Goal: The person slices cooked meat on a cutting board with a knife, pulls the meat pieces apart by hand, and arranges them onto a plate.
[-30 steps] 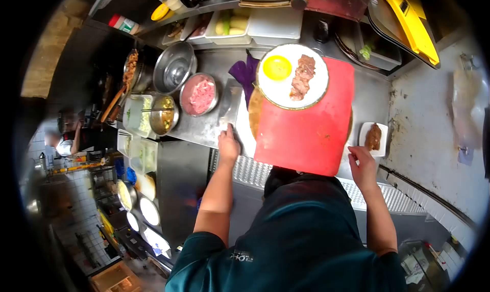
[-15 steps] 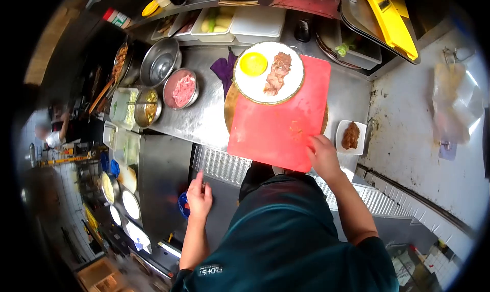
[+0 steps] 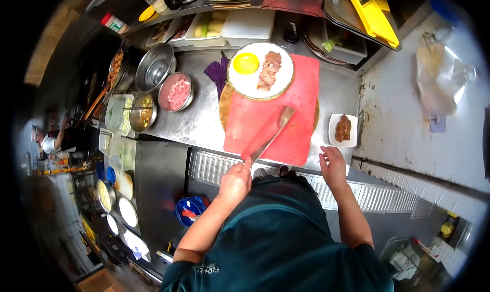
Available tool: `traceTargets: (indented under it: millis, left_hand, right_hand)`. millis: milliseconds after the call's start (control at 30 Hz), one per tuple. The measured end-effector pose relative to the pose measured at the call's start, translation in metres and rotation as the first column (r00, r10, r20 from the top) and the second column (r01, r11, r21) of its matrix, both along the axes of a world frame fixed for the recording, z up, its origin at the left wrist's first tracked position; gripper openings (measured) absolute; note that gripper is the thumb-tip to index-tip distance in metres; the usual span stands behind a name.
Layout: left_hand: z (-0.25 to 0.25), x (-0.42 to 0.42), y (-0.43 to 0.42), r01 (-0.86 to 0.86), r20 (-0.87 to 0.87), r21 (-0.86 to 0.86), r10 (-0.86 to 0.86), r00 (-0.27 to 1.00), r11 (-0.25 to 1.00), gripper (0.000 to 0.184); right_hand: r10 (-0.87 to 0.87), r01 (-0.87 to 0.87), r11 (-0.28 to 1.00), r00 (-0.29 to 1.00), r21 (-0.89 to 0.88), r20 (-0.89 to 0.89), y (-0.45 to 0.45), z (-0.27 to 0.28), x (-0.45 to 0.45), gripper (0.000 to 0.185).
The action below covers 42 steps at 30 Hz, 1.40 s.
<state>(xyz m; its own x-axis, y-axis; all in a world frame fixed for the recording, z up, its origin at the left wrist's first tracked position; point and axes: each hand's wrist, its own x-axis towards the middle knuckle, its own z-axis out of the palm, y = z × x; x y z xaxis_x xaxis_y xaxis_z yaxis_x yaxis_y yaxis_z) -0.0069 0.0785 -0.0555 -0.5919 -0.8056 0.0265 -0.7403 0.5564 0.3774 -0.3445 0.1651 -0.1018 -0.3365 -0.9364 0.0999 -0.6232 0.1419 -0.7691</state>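
My left hand (image 3: 236,182) is closed around one end of a long metal tool with a broad flat end (image 3: 287,114). The tool slants up and right over the red cutting board (image 3: 301,95); whether it is a spatula or a knife I cannot tell. On the board's far part sits a white plate (image 3: 251,89) with pieces of cooked meat (image 3: 269,70) and a small yellow dish (image 3: 245,63). My right hand (image 3: 333,164) hangs by the counter's front edge, its fingers apart and holding nothing. Just beyond it stands a small white dish (image 3: 333,137) with brown meat (image 3: 343,128).
Left on the counter are a bowl of pink raw meat (image 3: 176,93), an empty steel bowl (image 3: 154,67) and a purple cloth (image 3: 217,73). Lidded and open tubs (image 3: 248,24) line the back. A stained wall (image 3: 393,129) bounds the right. Another person (image 3: 50,143) stands far left.
My left hand has come up and right to the board's front edge and now holds the metal tool. My right hand has drawn back from the board, lower and to the right.
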Motion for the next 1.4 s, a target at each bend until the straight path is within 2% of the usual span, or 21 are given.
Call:
traceTargets:
  millis: [100,167,233,300,367,400,433,467,500,533,633,800,900,1000,1100,1200,1400]
  left_hand:
    - [0.003,0.004,-0.005,0.107,-0.018,0.045,-0.106,0.994,0.993,0.048]
    - [0.006,0.009,-0.008,0.15,-0.043,0.09,-0.147,0.988,0.985,0.047]
    - [0.016,0.014,-0.01,0.18,-0.074,0.155,-0.17,0.983,0.971,0.046]
    - [0.019,0.019,-0.012,0.157,-0.178,0.202,-0.121,0.977,0.967,0.041]
    - [0.004,0.031,-0.016,0.16,-0.317,0.186,-0.095,0.944,0.969,0.041]
    - [-0.004,0.039,-0.02,0.198,-0.394,0.123,-0.135,0.909,0.972,0.036]
    - [-0.008,0.05,-0.019,0.107,-0.391,0.355,0.043,0.919,0.929,0.032]
    - [-0.012,0.061,-0.014,0.02,-0.342,0.57,0.215,0.915,0.821,0.028]
    - [-0.014,0.068,-0.009,-0.06,-0.25,0.751,0.367,0.896,0.658,0.025]
    - [-0.007,0.07,-0.002,-0.075,-0.25,0.816,0.467,0.848,0.573,0.018]
    - [-0.03,0.093,0.015,-0.012,-0.315,0.887,0.626,0.714,0.461,0.014]
    - [-0.04,0.11,0.035,-0.081,-0.293,0.9,0.732,0.615,0.429,0.014]
    - [-0.042,0.099,0.046,-0.124,-0.274,0.902,0.769,0.578,0.414,0.016]
    - [-0.042,0.073,0.056,-0.161,-0.241,0.898,0.763,0.599,0.41,0.017]
    - [-0.033,0.035,0.063,-0.179,-0.211,0.889,0.724,0.657,0.421,0.016]
    - [-0.038,0.004,0.066,-0.198,-0.205,0.88,0.722,0.66,0.431,0.017]
    - [-0.037,-0.048,0.076,-0.188,-0.199,0.862,0.655,0.728,0.471,0.018]
  right_hand:
    - [-0.088,0.088,0.996,0.996,0.003,0.016,0.027,-0.009,0.017,0.026]
    - [-0.086,0.085,0.996,0.994,-0.029,-0.061,0.041,-0.021,0.029,0.029]
    - [-0.11,0.109,0.993,0.993,-0.04,-0.044,0.043,-0.022,0.046,0.03]
    - [-0.089,0.085,0.996,0.989,-0.039,-0.122,0.037,-0.017,0.06,0.036]
    - [-0.066,0.052,0.996,0.976,-0.068,-0.208,0.025,-0.01,0.071,0.039]
    - [-0.073,0.052,0.994,0.969,-0.096,-0.235,0.018,-0.009,0.077,0.042]
    - [-0.063,0.04,0.995,0.965,-0.096,-0.254,0.01,-0.01,0.079,0.045]
    - [-0.053,0.028,0.995,0.961,-0.094,-0.271,0.003,-0.012,0.079,0.048]
    - [-0.043,0.017,0.996,0.957,-0.091,-0.287,-0.004,-0.013,0.079,0.051]
    - [-0.041,0.012,0.995,0.953,-0.099,-0.301,-0.014,-0.013,0.078,0.053]
    - [-0.027,-0.011,0.994,0.941,-0.11,-0.337,-0.042,-0.015,0.071,0.057]
    - [0.052,-0.062,0.998,0.942,-0.02,-0.332,-0.085,-0.012,0.054,0.058]
    - [0.072,-0.111,0.989,0.937,-0.096,-0.341,-0.103,-0.019,0.05,0.049]
    - [0.165,-0.159,0.986,0.947,0.045,-0.274,-0.109,-0.019,0.045,0.053]
    - [0.19,-0.208,0.977,0.953,-0.053,-0.237,-0.109,-0.021,0.04,0.043]
    - [0.214,-0.221,0.975,0.963,-0.024,-0.163,-0.107,-0.022,0.034,0.045]
    - [0.284,-0.286,0.958,0.948,0.003,-0.144,-0.114,-0.018,0.023,0.043]
